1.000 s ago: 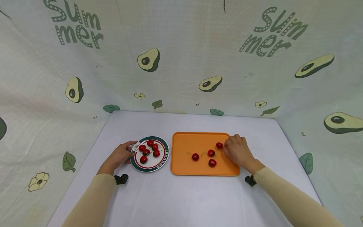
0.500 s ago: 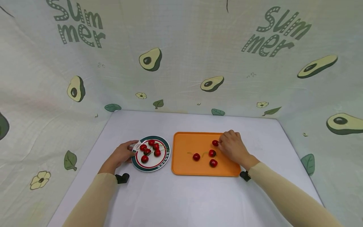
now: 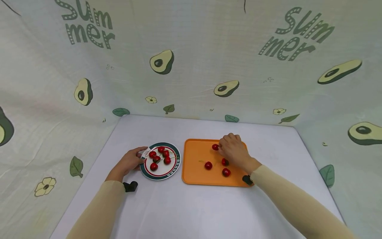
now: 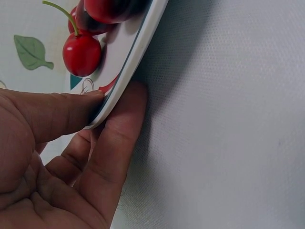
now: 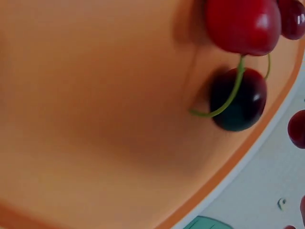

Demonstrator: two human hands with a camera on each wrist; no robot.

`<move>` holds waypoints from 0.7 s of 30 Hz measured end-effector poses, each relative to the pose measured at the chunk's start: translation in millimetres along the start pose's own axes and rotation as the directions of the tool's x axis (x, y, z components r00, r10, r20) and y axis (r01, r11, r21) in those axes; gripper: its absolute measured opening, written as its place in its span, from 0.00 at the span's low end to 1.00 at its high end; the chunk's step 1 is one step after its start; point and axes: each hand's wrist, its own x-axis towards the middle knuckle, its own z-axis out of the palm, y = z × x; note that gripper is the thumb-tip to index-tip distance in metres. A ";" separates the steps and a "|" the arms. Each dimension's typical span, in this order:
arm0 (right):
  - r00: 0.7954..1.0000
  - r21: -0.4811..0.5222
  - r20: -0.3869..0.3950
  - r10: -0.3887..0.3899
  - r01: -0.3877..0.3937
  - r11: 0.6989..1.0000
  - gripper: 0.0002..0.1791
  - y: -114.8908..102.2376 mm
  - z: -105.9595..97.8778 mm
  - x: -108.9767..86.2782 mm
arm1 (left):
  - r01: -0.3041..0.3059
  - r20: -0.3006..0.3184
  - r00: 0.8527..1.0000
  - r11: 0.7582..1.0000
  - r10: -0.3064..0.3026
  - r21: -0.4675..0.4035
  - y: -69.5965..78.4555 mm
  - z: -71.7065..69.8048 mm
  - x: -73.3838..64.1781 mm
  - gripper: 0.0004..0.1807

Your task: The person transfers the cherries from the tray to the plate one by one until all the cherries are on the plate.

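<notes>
My left hand (image 3: 129, 162) grips the left rim of a white plate with a green border (image 3: 162, 171), thumb on top and fingers under it in the left wrist view. Several red cherries with green stems lie on this plate, one cherry (image 4: 82, 55) near my thumb. Over the back of an orange tray (image 3: 195, 176), my right hand (image 3: 234, 149) pinches a cherry (image 3: 215, 147) at its fingertips. In the right wrist view that cherry (image 5: 297, 129) shows at the right edge, with only a sliver of fingers below. Cherries (image 3: 208, 165) lie on the tray, one partly behind my hand.
The plate and tray stand side by side on a white-covered table (image 3: 173, 212), a narrow gap between them. Behind rises a pale cloth (image 3: 191, 59) printed with avocados, leaves and lettering. A dark strap piece (image 3: 130, 186) hangs at my left wrist.
My right hand has moved left and a little back across the tray with the pinched cherry. My left hand keeps its grip on the plate. The head view has shifted slightly.
</notes>
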 end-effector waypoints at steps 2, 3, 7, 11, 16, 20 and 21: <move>1.000 0.001 0.005 -0.016 0.016 1.000 0.10 -5.1 -0.4 5.7 | -0.007 0.002 1.000 1.000 0.007 -0.001 -0.2 -0.5 0.5 0.37; 1.000 0.003 0.009 -0.025 0.024 1.000 0.10 -7.7 -0.3 8.3 | -0.012 0.003 1.000 1.000 0.012 0.000 -0.3 -0.6 0.5 0.37; 0.998 0.026 0.005 -0.057 0.057 0.998 0.09 -18.8 1.7 18.6 | -0.024 -0.002 1.000 1.000 0.024 -0.005 -1.0 0.1 0.0 0.37; 0.996 0.041 -0.007 -0.090 0.090 0.995 0.08 -30.6 7.4 28.4 | -0.025 -0.003 1.000 1.000 0.025 -0.010 -2.0 0.7 0.1 0.36; 0.989 0.006 -0.032 -0.143 0.143 0.990 0.08 -48.0 13.6 40.1 | -0.012 -0.007 1.000 1.000 0.012 0.003 -2.4 1.2 1.6 0.37; 0.985 0.003 -0.036 -0.168 0.168 0.986 0.09 -64.1 14.1 49.7 | -0.014 -0.010 1.000 1.000 0.014 0.011 -2.0 1.2 2.2 0.37; 0.984 0.010 -0.035 -0.173 0.174 0.985 0.09 -68.5 13.8 51.9 | -0.018 -0.007 1.000 1.000 0.018 0.013 -2.2 0.9 2.2 0.37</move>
